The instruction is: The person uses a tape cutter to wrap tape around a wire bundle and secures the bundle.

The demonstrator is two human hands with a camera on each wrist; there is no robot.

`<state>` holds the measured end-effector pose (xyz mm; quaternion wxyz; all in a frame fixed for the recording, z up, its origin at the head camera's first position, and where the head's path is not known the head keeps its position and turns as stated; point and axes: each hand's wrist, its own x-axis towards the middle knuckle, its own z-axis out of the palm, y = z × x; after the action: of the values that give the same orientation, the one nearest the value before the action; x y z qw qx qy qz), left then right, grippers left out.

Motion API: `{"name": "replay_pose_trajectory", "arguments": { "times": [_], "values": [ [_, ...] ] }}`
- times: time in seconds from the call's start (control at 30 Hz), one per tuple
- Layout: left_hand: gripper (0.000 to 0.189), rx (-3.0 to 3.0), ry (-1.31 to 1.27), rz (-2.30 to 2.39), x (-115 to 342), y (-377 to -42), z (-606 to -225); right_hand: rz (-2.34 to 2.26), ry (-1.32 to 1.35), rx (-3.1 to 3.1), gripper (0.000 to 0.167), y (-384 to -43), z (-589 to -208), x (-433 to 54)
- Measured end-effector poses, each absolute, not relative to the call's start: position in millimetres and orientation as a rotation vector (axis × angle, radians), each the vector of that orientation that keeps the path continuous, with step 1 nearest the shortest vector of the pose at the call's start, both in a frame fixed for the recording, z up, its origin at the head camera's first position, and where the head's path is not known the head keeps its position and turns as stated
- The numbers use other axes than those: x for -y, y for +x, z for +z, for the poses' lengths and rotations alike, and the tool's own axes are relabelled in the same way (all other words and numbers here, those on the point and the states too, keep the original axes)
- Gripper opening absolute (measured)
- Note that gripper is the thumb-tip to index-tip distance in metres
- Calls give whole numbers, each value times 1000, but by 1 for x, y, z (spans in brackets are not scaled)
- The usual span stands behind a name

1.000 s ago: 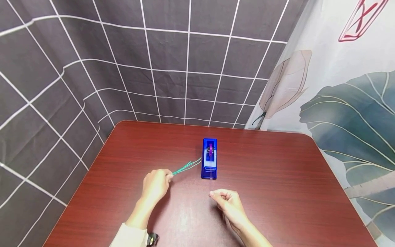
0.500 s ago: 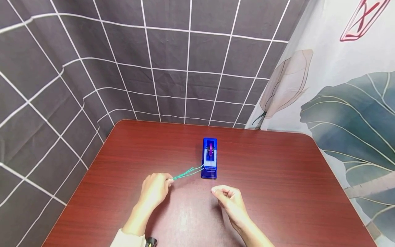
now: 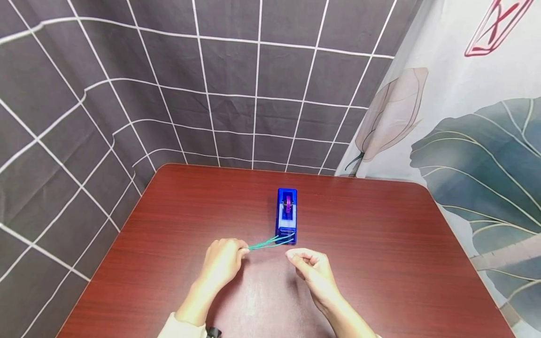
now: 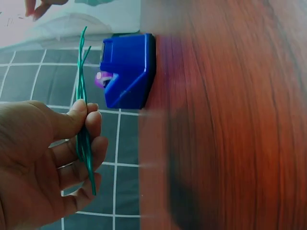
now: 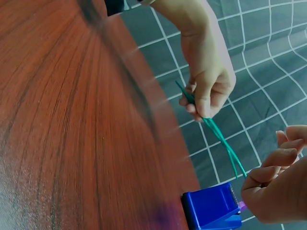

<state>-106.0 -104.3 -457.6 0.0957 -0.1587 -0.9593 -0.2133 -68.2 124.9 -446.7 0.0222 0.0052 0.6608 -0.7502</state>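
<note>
My left hand (image 3: 225, 258) pinches a small bundle of thin green wires (image 3: 264, 244) between thumb and fingers. In the left wrist view the green wires (image 4: 81, 79) lie along the fingers, with two free ends reaching up. Those ends overlap the front of a blue tape dispenser (image 3: 287, 220) in the head view. The dispenser stands upright and carries a purple roll (image 3: 289, 204). To the right, just in front of the dispenser, my right hand (image 3: 314, 274) has its thumb and index fingertips together; I cannot tell whether they hold a piece of clear tape.
The reddish-brown wooden table (image 3: 380, 244) stretches around both hands. A dark grid-patterned curtain (image 3: 228, 112) hangs behind it and to the left. At the right hangs a white curtain (image 3: 448, 28) with leaf prints.
My left hand has moved right and slightly toward me, bringing the wire ends over the dispenser's front. The right hand has shifted slightly forward. The dispenser stays put.
</note>
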Motion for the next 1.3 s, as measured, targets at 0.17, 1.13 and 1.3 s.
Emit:
{"name": "replay_pose_trajectory", "arguments": {
  "times": [0.17, 1.13, 1.3],
  "values": [
    [7, 2827, -544, -606, 93, -102, -455, -2340, 19, -1982, 13, -67, -447, -123],
    [12, 2623, -739, -577, 56, -97, -445, -2293, 6, -1548, 22, -60, -445, -124],
    [10, 2573, -771, -563, 55, -98, -446, -2290, 3, -1360, 26, -60, -447, -127]
  ]
}}
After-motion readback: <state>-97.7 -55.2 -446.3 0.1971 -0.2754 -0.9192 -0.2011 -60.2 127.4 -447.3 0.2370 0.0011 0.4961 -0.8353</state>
